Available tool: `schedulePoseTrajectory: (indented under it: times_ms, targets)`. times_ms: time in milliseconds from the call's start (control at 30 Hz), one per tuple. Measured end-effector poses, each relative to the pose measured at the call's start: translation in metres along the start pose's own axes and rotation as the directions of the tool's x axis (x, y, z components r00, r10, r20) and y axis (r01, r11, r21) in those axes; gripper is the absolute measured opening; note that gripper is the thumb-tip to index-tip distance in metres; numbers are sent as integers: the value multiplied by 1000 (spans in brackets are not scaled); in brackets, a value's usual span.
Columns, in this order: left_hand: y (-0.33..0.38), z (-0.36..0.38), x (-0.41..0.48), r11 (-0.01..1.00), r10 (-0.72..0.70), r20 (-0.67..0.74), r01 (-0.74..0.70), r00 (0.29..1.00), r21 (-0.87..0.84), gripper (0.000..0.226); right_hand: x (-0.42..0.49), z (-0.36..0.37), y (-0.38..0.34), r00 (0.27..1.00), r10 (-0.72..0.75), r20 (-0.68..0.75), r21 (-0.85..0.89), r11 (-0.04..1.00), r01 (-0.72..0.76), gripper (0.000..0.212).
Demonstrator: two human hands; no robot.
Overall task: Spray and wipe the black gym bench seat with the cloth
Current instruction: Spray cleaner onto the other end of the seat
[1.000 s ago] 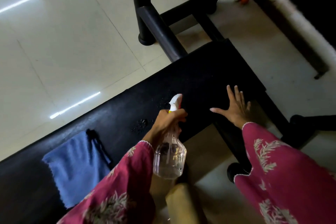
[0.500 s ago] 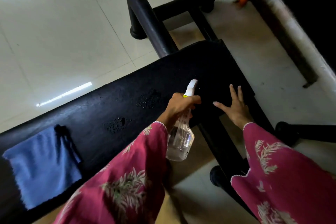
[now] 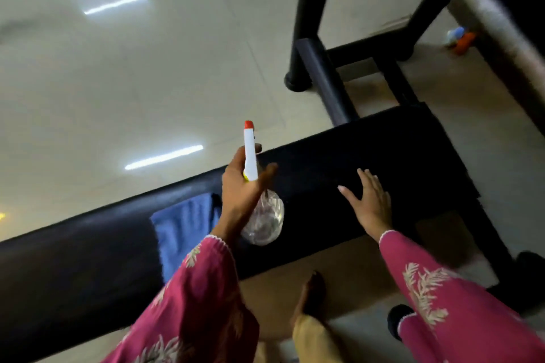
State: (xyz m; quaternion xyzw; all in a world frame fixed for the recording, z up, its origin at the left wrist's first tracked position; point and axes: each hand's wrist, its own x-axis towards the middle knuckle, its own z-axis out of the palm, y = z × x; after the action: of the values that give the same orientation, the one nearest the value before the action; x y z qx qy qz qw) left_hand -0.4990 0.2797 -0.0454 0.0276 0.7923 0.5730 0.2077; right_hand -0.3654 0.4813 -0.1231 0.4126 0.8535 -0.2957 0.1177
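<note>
The black gym bench seat [image 3: 368, 150] runs from lower left to upper right across the view. My left hand [image 3: 240, 186] grips a clear spray bottle [image 3: 262, 219] with a white head and red nozzle, lifted above the seat's middle, nozzle pointing away toward the floor. A blue cloth [image 3: 182, 230] lies flat on the seat just left of that hand, partly hidden by my wrist and sleeve. My right hand [image 3: 370, 203] rests flat with spread fingers on the seat's near edge, holding nothing. The frame is motion-blurred.
The bench's black metal frame and uprights [image 3: 321, 79] rise behind the seat's right end. A padded bar [image 3: 486, 15] crosses the top right corner. A small blue and orange object [image 3: 458, 38] lies on the pale tiled floor. My foot [image 3: 312, 295] stands below the seat.
My left hand has raised the spray bottle and swung it left toward the cloth, its nozzle now pointing up and away. The view shifted, and the spray droplets no longer show. My right hand stays on the seat.
</note>
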Motion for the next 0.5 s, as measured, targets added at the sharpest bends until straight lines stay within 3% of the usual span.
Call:
schedulePoseTrajectory:
  times_ms: [167,300,400,500]
  targets:
    - [-25,-155,-23,997,48,-341,-24,939,75,47,-56,96,-139,952,-303,35,9,953,302,64]
    - [-67,-269,-46,994,51,-554,12,831,111,59,-116,181,-239,825,-556,103,41,831,555,63]
    - [-107,-350,-61,990,15,-686,83,727,110,72,-162,241,-296,706,-658,263,-21,728,686,70]
    - [-138,-411,-73,990,-4,-762,111,647,89,79,-194,291,-329,583,-640,501,-147,601,786,78]
